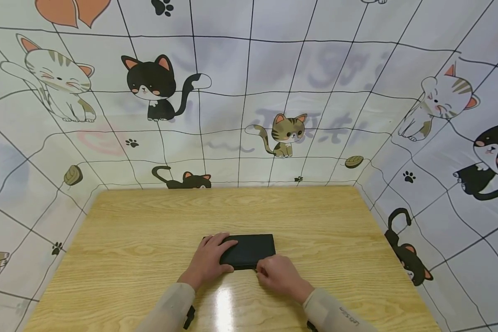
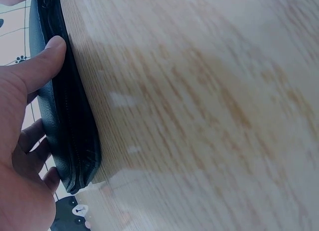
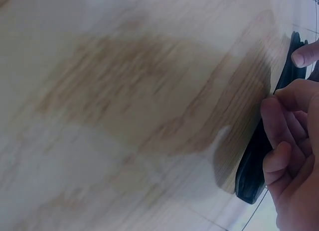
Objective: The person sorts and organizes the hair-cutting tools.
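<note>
A black zip wallet [image 1: 249, 249] with a leather-like surface lies on the wooden table, its zipped long edge facing me. My left hand [image 1: 209, 258] holds its left end, fingers spread over the top. In the left wrist view the thumb [image 2: 50, 59] presses the zipped side [image 2: 72, 121], and the other fingers lie against the opposite face. At the front right corner, my right hand [image 1: 280, 274] is curled and its thumb and forefinger pinch at the zip edge. The right wrist view shows those fingertips [image 3: 279, 96] at the wallet's edge [image 3: 251, 164]; the zipper pull is hidden between them.
The light wooden table [image 1: 170, 216] carries the wallet near its middle. A white cloth wall [image 1: 232, 69] printed with cats and grid lines rises along the back and both sides. Light reflects off the tabletop in front of the wallet.
</note>
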`<state>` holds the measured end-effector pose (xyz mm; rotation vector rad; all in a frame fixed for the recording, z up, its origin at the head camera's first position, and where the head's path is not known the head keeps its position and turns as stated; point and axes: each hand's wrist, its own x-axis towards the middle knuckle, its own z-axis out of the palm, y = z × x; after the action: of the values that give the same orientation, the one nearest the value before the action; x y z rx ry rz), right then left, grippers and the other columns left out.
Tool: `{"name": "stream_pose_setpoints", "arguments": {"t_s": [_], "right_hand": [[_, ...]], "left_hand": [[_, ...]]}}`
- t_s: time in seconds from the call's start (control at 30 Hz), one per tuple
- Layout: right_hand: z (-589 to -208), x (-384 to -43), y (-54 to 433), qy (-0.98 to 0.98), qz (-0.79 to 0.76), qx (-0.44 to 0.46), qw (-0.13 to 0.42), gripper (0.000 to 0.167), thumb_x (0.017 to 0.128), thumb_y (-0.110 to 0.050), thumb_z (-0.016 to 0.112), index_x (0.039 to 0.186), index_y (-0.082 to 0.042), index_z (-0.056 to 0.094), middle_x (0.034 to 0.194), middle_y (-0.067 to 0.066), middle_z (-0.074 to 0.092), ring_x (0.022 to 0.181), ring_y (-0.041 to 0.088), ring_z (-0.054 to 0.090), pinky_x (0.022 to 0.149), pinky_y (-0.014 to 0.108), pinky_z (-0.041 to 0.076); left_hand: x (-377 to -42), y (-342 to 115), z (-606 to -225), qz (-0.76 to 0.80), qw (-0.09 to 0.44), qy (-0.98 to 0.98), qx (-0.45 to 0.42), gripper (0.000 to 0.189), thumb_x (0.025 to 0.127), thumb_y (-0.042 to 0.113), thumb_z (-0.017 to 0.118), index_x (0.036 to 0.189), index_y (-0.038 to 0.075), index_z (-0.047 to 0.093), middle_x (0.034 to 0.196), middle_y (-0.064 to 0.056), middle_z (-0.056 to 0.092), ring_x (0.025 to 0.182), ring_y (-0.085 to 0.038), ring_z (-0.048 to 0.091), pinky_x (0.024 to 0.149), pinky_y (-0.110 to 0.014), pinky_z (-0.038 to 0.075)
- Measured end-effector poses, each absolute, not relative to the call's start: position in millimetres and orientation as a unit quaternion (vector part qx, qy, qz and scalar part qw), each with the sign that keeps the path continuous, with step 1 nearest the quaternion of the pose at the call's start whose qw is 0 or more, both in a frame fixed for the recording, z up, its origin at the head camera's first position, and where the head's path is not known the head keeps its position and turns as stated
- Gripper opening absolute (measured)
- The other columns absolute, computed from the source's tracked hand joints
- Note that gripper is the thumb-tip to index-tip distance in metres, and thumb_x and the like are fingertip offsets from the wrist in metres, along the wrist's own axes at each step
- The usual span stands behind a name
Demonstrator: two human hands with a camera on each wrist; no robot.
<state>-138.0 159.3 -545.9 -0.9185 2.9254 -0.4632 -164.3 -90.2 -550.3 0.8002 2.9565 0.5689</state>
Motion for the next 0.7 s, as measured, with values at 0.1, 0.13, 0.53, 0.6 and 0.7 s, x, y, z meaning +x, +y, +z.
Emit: {"name": "stream_pose_setpoints", "arguments": {"t_s": [0.1,0.13,0.53,0.6,0.7], "right_hand": [[-545.6,-137.3,156.7,0.943,-0.156,-0.294,0.022,0.01,0.085,-0.019,0.07,0.075,-0.019,0.069,0.062,-0.015,0.056,0.054,-0.004,0.041,0.051,0.016,0.036],[-545.8,-137.3,155.9,0.943,-0.157,-0.293,0.023,0.01,0.085,-0.019,0.07,0.075,-0.019,0.068,0.062,-0.015,0.056,0.054,-0.004,0.041,0.051,0.015,0.036],[-545.8,-137.6,142.1,0.943,-0.162,-0.29,0.029,0.013,0.088,-0.022,0.067,0.074,-0.021,0.068,0.06,-0.017,0.054,0.052,-0.006,0.041,0.05,0.014,0.035],[-545.3,-137.3,140.8,0.943,-0.164,-0.288,0.032,0.014,0.088,-0.022,0.068,0.074,-0.021,0.067,0.06,-0.017,0.054,0.052,-0.006,0.041,0.05,0.014,0.035],[-544.8,-136.8,138.8,0.943,-0.166,-0.287,0.032,0.014,0.087,-0.021,0.068,0.074,-0.021,0.067,0.06,-0.016,0.054,0.052,-0.006,0.041,0.05,0.014,0.035]], "left_hand": [[-164.4,-90.2,-550.4,0.184,0.011,0.948,0.259,0.071,0.077,0.045,0.079,0.14,0.025,0.052,0.149,-0.008,0.045,0.139,-0.028,0.041,0.115,-0.052,0.029],[-164.3,-90.3,-550.4,0.183,0.01,0.948,0.259,0.071,0.077,0.045,0.079,0.141,0.026,0.052,0.149,-0.008,0.045,0.139,-0.028,0.041,0.115,-0.051,0.029],[-164.0,-90.9,-553.1,0.19,-0.004,0.946,0.264,0.071,0.076,0.043,0.08,0.139,0.025,0.053,0.148,-0.007,0.046,0.138,-0.028,0.043,0.115,-0.051,0.03],[-164.0,-91.0,-553.7,0.187,-0.006,0.946,0.265,0.071,0.076,0.044,0.08,0.139,0.025,0.053,0.148,-0.007,0.046,0.137,-0.028,0.043,0.114,-0.051,0.03],[-163.5,-91.4,-553.2,0.188,-0.005,0.946,0.265,0.071,0.077,0.043,0.08,0.14,0.025,0.053,0.149,-0.008,0.046,0.138,-0.028,0.043,0.115,-0.051,0.03]]}}
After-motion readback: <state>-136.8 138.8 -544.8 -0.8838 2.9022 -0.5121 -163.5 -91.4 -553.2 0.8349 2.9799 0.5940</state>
